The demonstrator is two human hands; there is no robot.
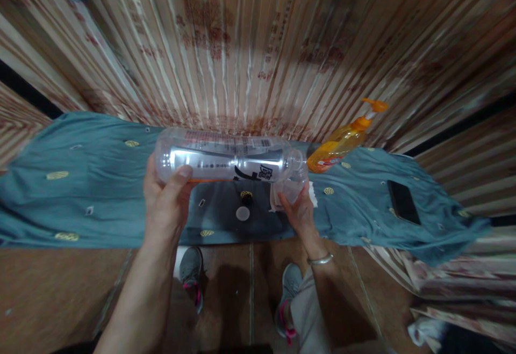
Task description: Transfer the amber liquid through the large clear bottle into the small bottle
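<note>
My left hand (166,195) is wrapped round the base end of a large clear plastic bottle (226,156) with a silver label. The bottle lies nearly level in the air, its neck pointing right. At that neck, my right hand (300,209) closes its fingers on a small clear plastic cup (292,188). The cup's outline blurs into the neck, so I cannot tell whether they touch. White paper (313,195) shows behind the right hand. Below the bottle, a small black cap (246,199) and a round whitish disc (242,214) rest on the cloth.
A teal patterned cloth (105,182) covers the narrow table. An orange pump bottle (338,144) stands at the back right, and a black phone (403,202) lies farther right. A pleated curtain (250,48) hangs behind. My shoes are on the tiled floor (226,300) in front.
</note>
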